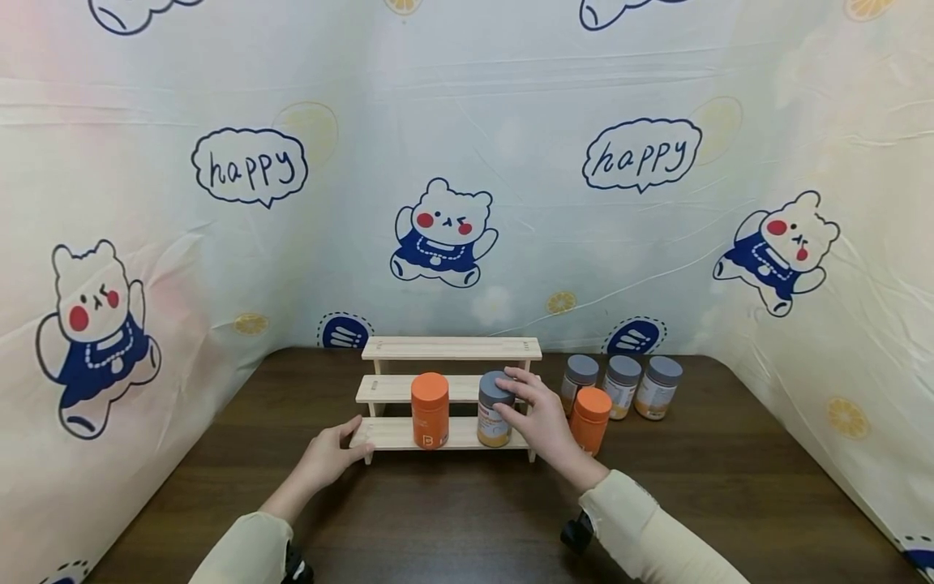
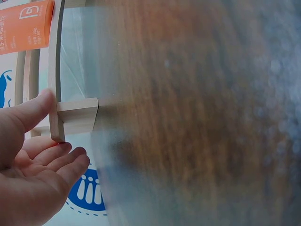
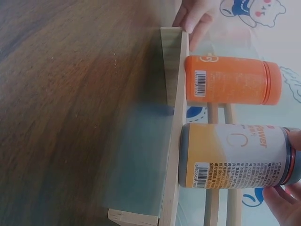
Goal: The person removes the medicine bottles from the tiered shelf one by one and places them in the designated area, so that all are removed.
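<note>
The left hand [image 1: 324, 461] had its thumb and fingers about the near left end of the wooden rack [image 1: 452, 349], the thumb on one face and the fingertips at the end, with only the narrow board between them. Just right of that hand, an orange jar [image 1: 430, 414] stood upright on the bottom shelf, untouched. Farther right on the same shelf, directly under the right hand [image 1: 546, 418], a grey-lidded jar [image 1: 492, 418] stood upright, its base seeming to meet the board; that hand pinched the lid between thumb and fingers, parted about as wide as the lid. Beyond the right hand, on the table [image 1: 438, 527], a second orange jar [image 1: 589, 412] stood just beside it, partly hidden by it, with three more grey-lidded jars [image 1: 623, 389] in a row behind.
</note>
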A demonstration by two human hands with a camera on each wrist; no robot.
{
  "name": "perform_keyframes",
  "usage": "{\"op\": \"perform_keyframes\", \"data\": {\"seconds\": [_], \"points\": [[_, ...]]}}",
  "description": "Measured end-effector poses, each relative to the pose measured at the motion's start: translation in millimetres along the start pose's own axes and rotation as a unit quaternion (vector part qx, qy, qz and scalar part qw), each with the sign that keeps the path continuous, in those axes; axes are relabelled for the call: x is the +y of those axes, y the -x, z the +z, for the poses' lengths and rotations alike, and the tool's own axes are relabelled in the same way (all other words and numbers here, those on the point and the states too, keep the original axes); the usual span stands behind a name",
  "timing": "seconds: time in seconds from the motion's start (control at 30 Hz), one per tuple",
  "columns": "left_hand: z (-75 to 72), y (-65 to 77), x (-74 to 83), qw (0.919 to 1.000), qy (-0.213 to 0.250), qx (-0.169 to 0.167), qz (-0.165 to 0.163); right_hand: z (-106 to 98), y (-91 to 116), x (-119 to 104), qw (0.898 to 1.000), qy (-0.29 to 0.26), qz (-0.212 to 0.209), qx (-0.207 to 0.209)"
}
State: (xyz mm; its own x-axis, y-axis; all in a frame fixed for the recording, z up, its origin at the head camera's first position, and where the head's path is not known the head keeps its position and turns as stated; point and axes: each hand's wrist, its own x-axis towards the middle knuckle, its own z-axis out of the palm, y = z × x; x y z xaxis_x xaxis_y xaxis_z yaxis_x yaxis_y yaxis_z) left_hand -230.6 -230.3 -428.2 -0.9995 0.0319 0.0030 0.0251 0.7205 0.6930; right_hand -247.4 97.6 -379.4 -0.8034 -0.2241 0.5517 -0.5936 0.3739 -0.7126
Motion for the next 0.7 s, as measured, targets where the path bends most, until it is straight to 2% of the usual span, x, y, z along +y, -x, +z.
{"op": "perform_keyframes", "data": {"seconds": [0.4,0.7], "points": [[0.8,-0.1,-2.2,1.0000,-0.003,0.003,0.009,-5,-1,2,1.000,0.008,-0.007,0.020],[0.3,0.3,-0.2,1.0000,0.001,0.000,0.006,-28,-7,-6,0.998,-0.022,-0.029,0.046]]}}
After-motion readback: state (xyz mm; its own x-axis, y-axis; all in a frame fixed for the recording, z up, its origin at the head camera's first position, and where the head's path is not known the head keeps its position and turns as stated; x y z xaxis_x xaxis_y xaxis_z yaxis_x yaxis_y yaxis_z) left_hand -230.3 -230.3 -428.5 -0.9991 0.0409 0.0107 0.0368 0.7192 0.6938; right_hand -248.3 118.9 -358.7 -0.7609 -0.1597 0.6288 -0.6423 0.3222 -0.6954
